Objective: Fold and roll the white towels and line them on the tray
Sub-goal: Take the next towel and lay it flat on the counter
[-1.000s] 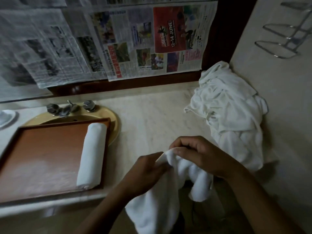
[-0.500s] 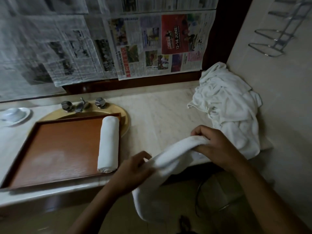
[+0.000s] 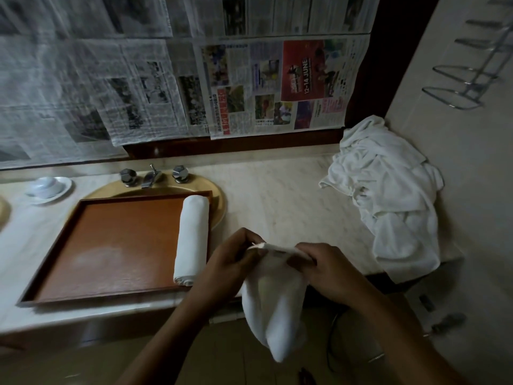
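Marble bench point(image 3: 277, 207) fills most of the view, with a sink point(image 3: 218, 197) set into it at the left. Next in size, the brown tray point(image 3: 111, 245) lies over the sink's near part, its front rim close to the bench edge. At the far right a pile point(image 3: 394, 195) of loose white towels slumps against the wall point(image 3: 458, 162), one flap hanging over the bench edge. The towel point(image 3: 277, 307) being worked is off the bench: it hangs in the air in front of the edge, bunched and drooping toward the floor point(image 3: 222, 365). One roll point(image 3: 193, 237) lies inside the tray along its right rim, front to back. Both hands grasp the towel at its top, close together: the left hand point(image 3: 230, 268) pinches an edge or corner, and the right hand point(image 3: 330, 269) curls over the cloth just beside it. The task looks barely begun, with one roll placed and this towel not yet folded. Held this bunched, the corners may go unmatched, so the fold would skew and the roll come out uneven beside the first. The hanging end could brush the floor. A careless spread might nudge the tray or drag the pile's flap down.
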The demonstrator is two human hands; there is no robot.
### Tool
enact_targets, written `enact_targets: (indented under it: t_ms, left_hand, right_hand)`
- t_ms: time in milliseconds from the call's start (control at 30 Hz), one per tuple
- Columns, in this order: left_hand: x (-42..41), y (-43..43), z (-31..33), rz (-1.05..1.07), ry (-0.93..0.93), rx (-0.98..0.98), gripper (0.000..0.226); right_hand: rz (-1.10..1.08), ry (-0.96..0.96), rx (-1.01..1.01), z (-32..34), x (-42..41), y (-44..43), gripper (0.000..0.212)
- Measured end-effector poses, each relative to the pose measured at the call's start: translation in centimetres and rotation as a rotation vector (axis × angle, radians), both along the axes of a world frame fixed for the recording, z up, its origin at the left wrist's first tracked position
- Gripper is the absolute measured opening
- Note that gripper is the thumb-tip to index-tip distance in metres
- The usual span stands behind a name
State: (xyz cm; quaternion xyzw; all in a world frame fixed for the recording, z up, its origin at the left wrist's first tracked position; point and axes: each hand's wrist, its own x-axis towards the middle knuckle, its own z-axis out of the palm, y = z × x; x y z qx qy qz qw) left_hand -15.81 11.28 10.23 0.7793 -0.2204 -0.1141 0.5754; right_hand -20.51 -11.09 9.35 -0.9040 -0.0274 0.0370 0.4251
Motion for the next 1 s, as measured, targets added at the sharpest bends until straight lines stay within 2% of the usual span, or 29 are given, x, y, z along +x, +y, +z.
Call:
enact_targets:
  t_ms: [67,133,233,367,500,567,600,667,733,833,933,1000]
  left_hand:
    - [-0.4,0.0,-0.1,-0.047,0.024,0.032,0.009]
    - [-0.7,-0.1,0.1,-0.013,0.021,-0.016,0.016]
    - [-0.1,0.2,0.8,0.135,0.032,-0.086,0.022]
    - [1.2,1.5,-0.2,0.258,0.039,-0.086,0.024]
    - [2.0,3.5,-4.0,0.313,0.074,-0.034,0.025]
    - [1.5,4.4,-6.3,0.313,0.117,0.044,0.025]
    - [1.0,4.7,-7.4,0.302,0.143,0.088,0.025]
    - [-0.2,5.1,-9.5,0.273,0.204,0.141,0.026]
    - [-1.3,5.4,-11.1,0.256,0.259,0.168,0.02]
    - [-1.8,5.1,-12.5,0.253,0.283,0.204,0.014]
    - [-0.5,3.7,-12.7,0.283,0.298,0.231,0.014]
    - [1.2,2.3,-12.2,0.321,0.308,0.213,0.017]
  right_hand:
    - [-0.023,-0.052,0.069,0.0,0.3,0.2,0.029]
    - [-0.019,-0.064,0.104,0.3,0.6,0.6,0.023]
    - [0.044,0.083,0.126,0.5,0.5,0.5,0.021]
    - [0.039,0.332,-0.079,-2.8,-0.1,-1.0,0.027]
    - [-0.078,0.367,-0.122,-8.8,-1.5,-4.3,0.023]
    - [-0.101,0.398,-0.202,-11.0,-2.5,-6.3,0.008]
    - [-0.089,0.412,-0.231,-11.5,-3.0,-7.2,0.01]
    - [-0.087,0.42,-0.271,-12.3,-3.8,-9.3,0.031]
    - [-0.081,0.416,-0.314,-12.4,-4.2,-11.2,0.033]
    - [-0.104,0.393,-0.325,-12.3,-3.9,-14.0,0.029]
    - [-0.198,0.301,-0.279,-12.1,-2.0,-16.2,0.011]
    - [-0.281,0.245,-0.234,-11.6,-0.1,-17.2,0.007]
